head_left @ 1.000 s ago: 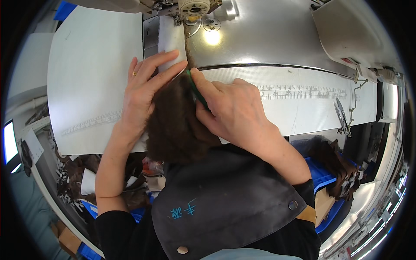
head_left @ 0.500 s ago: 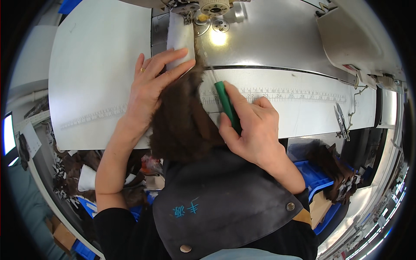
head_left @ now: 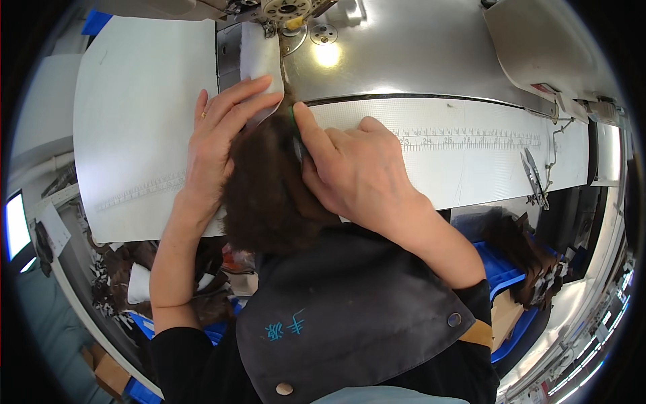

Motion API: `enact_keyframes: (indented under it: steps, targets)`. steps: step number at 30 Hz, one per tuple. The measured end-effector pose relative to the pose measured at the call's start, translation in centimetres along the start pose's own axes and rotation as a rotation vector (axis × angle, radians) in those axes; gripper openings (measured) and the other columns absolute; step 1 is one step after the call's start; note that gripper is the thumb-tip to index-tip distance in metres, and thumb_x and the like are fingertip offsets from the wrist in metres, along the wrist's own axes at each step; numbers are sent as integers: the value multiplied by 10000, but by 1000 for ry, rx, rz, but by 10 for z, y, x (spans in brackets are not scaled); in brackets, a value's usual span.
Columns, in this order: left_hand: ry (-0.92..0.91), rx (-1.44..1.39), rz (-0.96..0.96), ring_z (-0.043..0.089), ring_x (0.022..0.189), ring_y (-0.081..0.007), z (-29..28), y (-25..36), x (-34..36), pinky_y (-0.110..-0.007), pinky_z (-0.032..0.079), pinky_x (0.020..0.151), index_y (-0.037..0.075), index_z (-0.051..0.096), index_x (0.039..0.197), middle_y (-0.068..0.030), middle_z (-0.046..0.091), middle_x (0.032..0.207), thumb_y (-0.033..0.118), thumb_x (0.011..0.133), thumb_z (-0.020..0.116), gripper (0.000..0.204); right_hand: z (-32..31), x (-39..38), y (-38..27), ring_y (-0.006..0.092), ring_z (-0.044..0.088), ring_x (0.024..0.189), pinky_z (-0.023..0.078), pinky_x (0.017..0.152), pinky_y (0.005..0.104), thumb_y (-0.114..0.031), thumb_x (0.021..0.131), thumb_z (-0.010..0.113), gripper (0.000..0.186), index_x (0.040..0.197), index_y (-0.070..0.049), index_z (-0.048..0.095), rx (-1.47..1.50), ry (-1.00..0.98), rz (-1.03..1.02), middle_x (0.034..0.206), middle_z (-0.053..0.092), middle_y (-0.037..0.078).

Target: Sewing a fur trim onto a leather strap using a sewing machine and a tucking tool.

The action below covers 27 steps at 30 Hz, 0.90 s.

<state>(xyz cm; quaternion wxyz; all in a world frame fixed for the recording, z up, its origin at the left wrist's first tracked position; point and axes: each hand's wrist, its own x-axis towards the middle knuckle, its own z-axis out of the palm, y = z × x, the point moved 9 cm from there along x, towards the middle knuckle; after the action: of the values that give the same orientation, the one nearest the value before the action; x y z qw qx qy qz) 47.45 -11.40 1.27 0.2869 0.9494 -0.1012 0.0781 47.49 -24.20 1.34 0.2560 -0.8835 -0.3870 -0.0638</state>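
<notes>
A brown fur piece [head_left: 266, 185] hangs from the sewing machine table over its near edge toward my apron. A soft white strip [head_left: 260, 57] lies along it and runs up under the presser foot [head_left: 270, 29]. My left hand [head_left: 217, 131] grips the two layers, its fingers across the strip and its thumb against the fur. At the fur's right edge is my right hand [head_left: 356, 165], closed around an awl-like tool with a green handle [head_left: 293, 118]. The hand hides most of that handle, and the tool's tip cannot be seen.
The machine's metal bed [head_left: 397, 60] and head rise at the back. Thread snips [head_left: 533, 176] lie on the white table [head_left: 145, 87] at the right. Below its edge, a blue bin [head_left: 499, 269] holds brown fur pieces at the right; more scraps [head_left: 138, 279] lie at the left.
My right hand has moved left onto the fur's edge, turning so that the green handle is mostly covered. The whole view has shifted slightly. My left hand keeps its hold.
</notes>
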Motion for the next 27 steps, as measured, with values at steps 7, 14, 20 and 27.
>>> enact_keyframes:
  steps: [7, 14, 20, 27]
  targets:
    - [9, 33, 80, 522, 1180, -218, -1, 1, -1, -532, 204, 1083, 196, 672, 1136, 2, 568, 1256, 60, 803, 627, 362, -7, -16, -4, 196, 521, 500, 391, 535, 317, -87, 694, 644, 552, 1227, 12, 536, 12, -157, -155, 572, 519, 32]
    - [-37, 88, 94, 504, 1208, -240, -1, -2, -5, -562, 187, 1089, 201, 647, 1172, -6, 529, 1308, -80, 691, 547, 565, -44, -29, 30, 251, 531, 484, 417, 484, 339, -53, 751, 623, 432, 1176, 12, 575, 240, -45, 32, 627, 553, 83]
    - [-34, 89, 132, 489, 1212, -233, -2, 0, -6, -575, 169, 1093, 200, 629, 1183, -4, 526, 1289, -69, 706, 547, 554, -35, -6, 21, 210, 489, 445, 395, 455, 318, -43, 756, 660, 426, 1178, -31, 601, 89, 37, -61, 592, 525, 56]
    - [323, 180, 38, 529, 1141, -197, -24, 0, -13, -568, 161, 1079, 185, 626, 1177, 19, 534, 1238, 73, 797, 577, 399, -24, -10, 18, 196, 458, 452, 372, 467, 316, -90, 792, 688, 481, 1260, -80, 576, -95, -28, -81, 589, 526, 43]
